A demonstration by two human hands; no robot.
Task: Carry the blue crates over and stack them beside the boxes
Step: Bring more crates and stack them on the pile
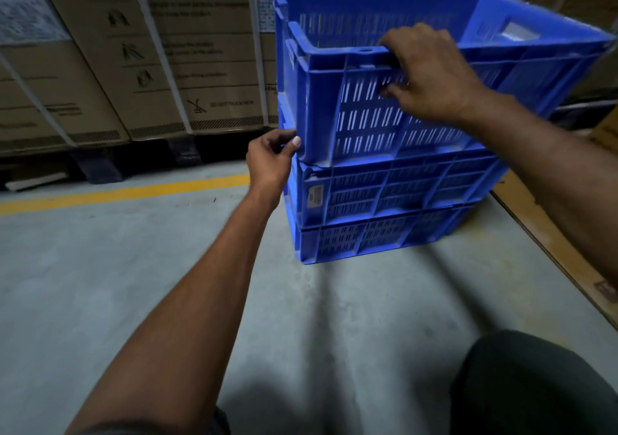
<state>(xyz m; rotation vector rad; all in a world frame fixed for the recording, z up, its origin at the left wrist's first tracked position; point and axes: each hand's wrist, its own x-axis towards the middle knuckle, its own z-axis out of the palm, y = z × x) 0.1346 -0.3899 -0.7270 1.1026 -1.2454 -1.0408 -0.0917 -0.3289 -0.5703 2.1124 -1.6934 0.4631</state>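
Head view: the top crate (401, 76) sits skewed on the blue stack (384, 200) beside the boxes (133, 50), its long axis running away rightward; the right hand (431, 73) grips its near rim, the left hand (272, 160) pinches its lower near-left corner, which overhangs

Warehouse or storage floor. Tall strapped cardboard boxes (133, 53) printed with handling symbols and shipping labels, raised on dark pallets (97, 167), from 9 to 12 o'clock. Bare grey concrete floor (100, 284) crossed by a yellow painted line (127, 193) at 9 o'clock. Stacked blue crates (384, 200) at 1 o'clock.
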